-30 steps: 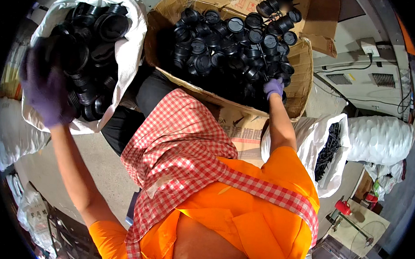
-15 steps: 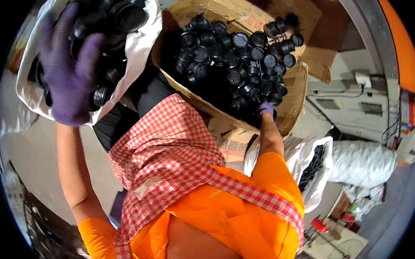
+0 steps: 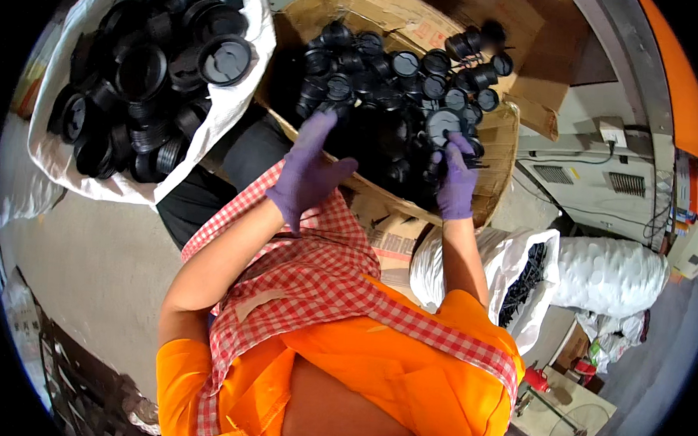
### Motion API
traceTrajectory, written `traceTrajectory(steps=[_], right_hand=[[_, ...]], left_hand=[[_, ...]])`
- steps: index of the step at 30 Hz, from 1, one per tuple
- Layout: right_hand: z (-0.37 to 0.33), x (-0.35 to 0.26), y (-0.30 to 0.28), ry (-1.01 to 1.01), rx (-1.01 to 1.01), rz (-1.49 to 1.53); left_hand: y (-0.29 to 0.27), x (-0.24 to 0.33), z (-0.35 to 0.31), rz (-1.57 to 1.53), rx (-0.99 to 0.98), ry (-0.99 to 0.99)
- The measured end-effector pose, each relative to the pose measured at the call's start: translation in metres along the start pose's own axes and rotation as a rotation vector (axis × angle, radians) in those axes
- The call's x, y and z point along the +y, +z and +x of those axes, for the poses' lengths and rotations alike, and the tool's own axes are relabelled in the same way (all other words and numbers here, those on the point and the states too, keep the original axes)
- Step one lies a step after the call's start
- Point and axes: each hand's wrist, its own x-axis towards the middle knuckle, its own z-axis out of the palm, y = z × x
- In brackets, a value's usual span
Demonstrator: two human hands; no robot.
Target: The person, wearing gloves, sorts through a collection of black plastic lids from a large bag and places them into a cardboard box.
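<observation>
My right hand (image 3: 457,182), in a purple glove, grips a round black plastic cap (image 3: 444,127) by its near edge, with the cap's flat face turned up. It is over the right side of an open cardboard box (image 3: 494,158) heaped with similar black plastic parts (image 3: 406,65). At the box's near left edge my left hand (image 3: 308,173), gloved in purple too, is open, its thumb spread from the fingers and nothing visible in it. Its fingertips reach over the dark parts; whether they touch any I cannot tell.
On the left stands a white woven sack (image 3: 37,146) full of black round parts (image 3: 141,72). Another white sack (image 3: 545,285) with thin black pieces is at the right, beside a stuffed white bag (image 3: 611,276). Farther right is a grey cabinet (image 3: 592,186) with a cable.
My left hand has moved right, from over the white sack to the box. My right hand has risen out of the heap and now holds a cap.
</observation>
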Motion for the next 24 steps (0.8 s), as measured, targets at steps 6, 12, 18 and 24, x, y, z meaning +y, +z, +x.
traceTrajectory(steps=[6,12,18,24], right_hand=[[-0.042,0.017,0.064,-0.883,-0.508,-0.873],[-0.057,0.014,0.09,-0.843,-0.918,-0.713],[-0.064,0.025,0.086,-0.486,-1.028,-0.775],[-0.072,-0.003,0.097,0.349,-1.419,-0.081]], left_hand=[[-0.038,0.013,0.0,-0.739,-0.241,-0.545],[-0.052,-0.026,-0.03,-0.549,-0.256,-0.553],[-0.061,0.027,-0.028,0.16,-0.216,-0.186],[-0.097,0.056,-0.029,-0.48,-0.31,-0.31]])
